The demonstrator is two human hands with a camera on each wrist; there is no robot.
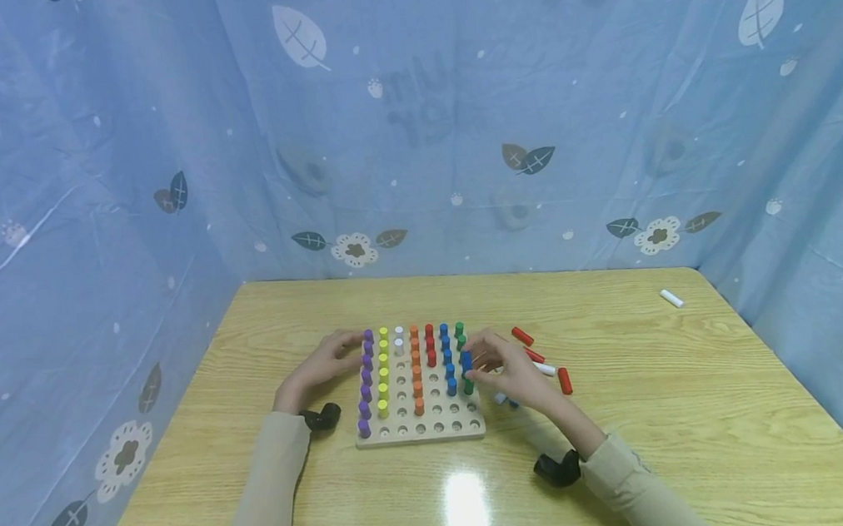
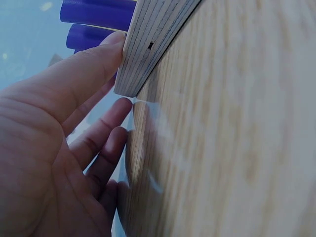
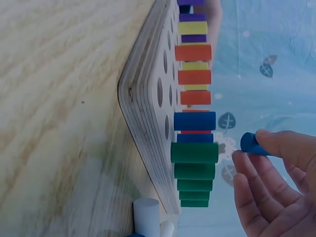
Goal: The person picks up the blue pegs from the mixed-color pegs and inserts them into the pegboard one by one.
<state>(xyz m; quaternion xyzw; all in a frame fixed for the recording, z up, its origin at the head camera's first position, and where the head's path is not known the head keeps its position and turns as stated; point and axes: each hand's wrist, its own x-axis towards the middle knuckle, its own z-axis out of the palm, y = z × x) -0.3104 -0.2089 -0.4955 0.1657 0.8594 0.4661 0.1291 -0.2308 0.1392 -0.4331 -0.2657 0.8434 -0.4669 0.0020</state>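
Observation:
A wooden pegboard (image 1: 420, 440) lies on the table with columns of purple, yellow, white, orange, red, blue and green pegs standing in it. My right hand (image 1: 509, 370) pinches a blue peg (image 3: 248, 142) between thumb and fingertips, above the board's right side near the green pegs (image 3: 194, 152). In the right wrist view this peg is clear of the board. At the board's left edge, my left hand (image 1: 328, 361) rests its thumb against the rim beside the purple pegs (image 2: 94, 35). The other left fingers are loosely bent, with nothing held in them.
Loose red pegs (image 1: 565, 381) and a white peg (image 1: 544, 368) lie right of the board, partly behind the right hand. Another white peg (image 1: 671, 299) lies alone at the table's far right. A blue patterned curtain (image 1: 447, 127) hangs behind the table.

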